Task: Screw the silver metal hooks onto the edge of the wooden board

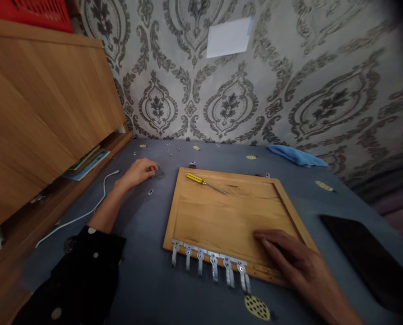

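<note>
A wooden panel (221, 212) with a raised frame lies flat on the blue-grey cloth (147, 271). Several metal brackets (210, 264) are screwed along its near edge and stick out over the cloth. A yellow-handled screwdriver (201, 180) lies on the panel's far part. My right hand (289, 257) rests flat on the panel's near right corner, fingers stretched out. My left hand (138, 172) reaches to the far left of the panel, its fingers curled over a small clear bag (158, 171) on the cloth. What the fingers pinch is too small to name.
Small metal parts (170, 150) lie scattered on the cloth near the wall. A white cable (86, 212) runs along the left side, beside a wooden cabinet (42, 108) with books under it. A blue rag (296, 155) lies at the far right, a dark flat object (367, 262) at the right.
</note>
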Action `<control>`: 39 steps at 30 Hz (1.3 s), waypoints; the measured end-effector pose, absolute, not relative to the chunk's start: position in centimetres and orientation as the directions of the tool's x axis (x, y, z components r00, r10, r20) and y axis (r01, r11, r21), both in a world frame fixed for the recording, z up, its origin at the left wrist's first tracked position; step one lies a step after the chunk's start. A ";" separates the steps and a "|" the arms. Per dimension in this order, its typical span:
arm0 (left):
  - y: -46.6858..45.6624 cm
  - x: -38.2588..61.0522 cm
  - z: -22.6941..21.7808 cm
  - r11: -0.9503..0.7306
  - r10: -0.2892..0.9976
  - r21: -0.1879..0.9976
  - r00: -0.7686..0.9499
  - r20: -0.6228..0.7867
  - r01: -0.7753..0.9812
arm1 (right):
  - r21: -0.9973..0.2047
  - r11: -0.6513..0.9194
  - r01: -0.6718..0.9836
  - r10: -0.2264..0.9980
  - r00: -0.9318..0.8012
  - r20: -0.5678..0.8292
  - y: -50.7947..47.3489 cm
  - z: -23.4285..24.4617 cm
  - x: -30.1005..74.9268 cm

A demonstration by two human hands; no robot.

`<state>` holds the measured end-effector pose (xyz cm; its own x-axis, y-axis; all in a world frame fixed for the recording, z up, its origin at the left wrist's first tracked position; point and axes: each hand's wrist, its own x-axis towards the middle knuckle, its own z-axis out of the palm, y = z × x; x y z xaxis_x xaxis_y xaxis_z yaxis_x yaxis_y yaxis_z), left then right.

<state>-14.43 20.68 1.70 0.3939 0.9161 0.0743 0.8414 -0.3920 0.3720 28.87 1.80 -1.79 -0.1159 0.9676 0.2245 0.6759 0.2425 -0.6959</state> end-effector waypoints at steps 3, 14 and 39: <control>19.1 -14.0 1.2 -0.389 0.921 0.418 0.355 0.160 0.821 | -0.694 0.260 0.672 0.963 -0.131 0.235 1.7 -1.7 28.8; 15.9 -13.7 -1.9 -0.190 0.981 0.813 0.143 0.132 0.550 | -0.690 0.253 0.678 0.963 -0.111 0.244 1.6 -2.3 28.9; 12.7 -8.0 -0.1 0.079 0.921 0.990 0.371 -0.119 0.121 | -0.739 0.439 0.511 0.895 -0.319 0.312 4.2 0.8 22.2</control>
